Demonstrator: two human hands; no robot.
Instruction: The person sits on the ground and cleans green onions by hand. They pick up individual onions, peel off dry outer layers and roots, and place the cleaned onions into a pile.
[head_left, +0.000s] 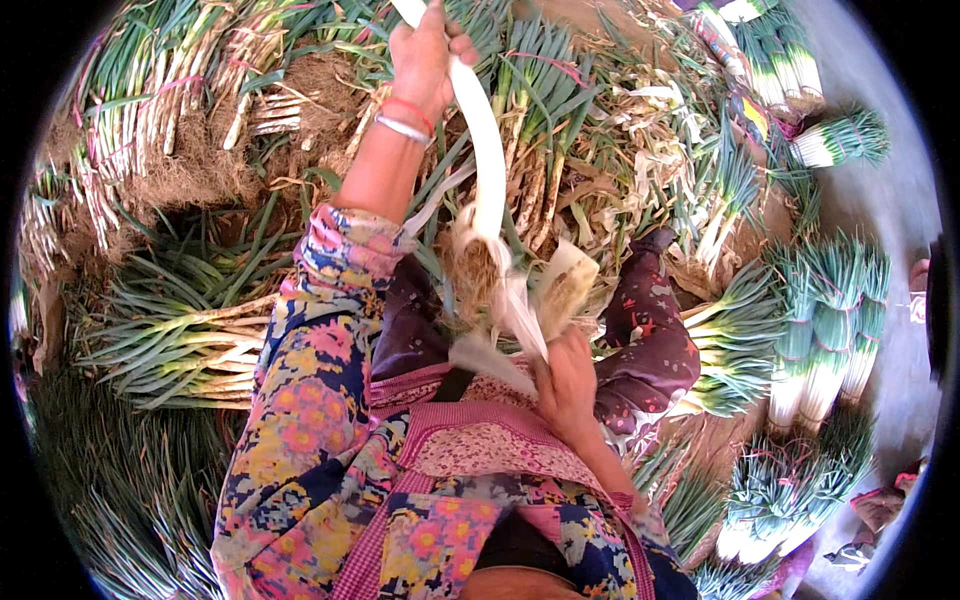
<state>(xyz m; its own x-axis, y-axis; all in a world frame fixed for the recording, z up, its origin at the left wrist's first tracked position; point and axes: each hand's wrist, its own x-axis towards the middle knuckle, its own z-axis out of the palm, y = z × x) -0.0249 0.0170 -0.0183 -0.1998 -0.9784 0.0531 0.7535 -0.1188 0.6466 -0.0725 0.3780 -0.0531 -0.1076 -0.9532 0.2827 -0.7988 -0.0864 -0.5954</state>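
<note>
My left hand (426, 56), raised at the top of the view, grips the white stalk of a large green onion (484, 142). The stalk curves down from that hand to its brown, hairy roots (474, 274) above my lap. Closer to my body, my right hand (568, 382) holds a strip of pale outer skin (520, 315), which runs up to the root end. Just above the right hand stands a yellowish, dirt-stained piece of husk (568, 285). Another whitish strip (491, 364) hangs blurred beside it.
Rooted onion bundles (165, 127) are heaped at the far left. Loose peeled skins (645, 165) litter the ground ahead. Onions (202, 352) lie left of my legs, others (724, 337) to the right. Cleaned, tied bundles (825, 337) stand at the right beside the grey floor (904, 202).
</note>
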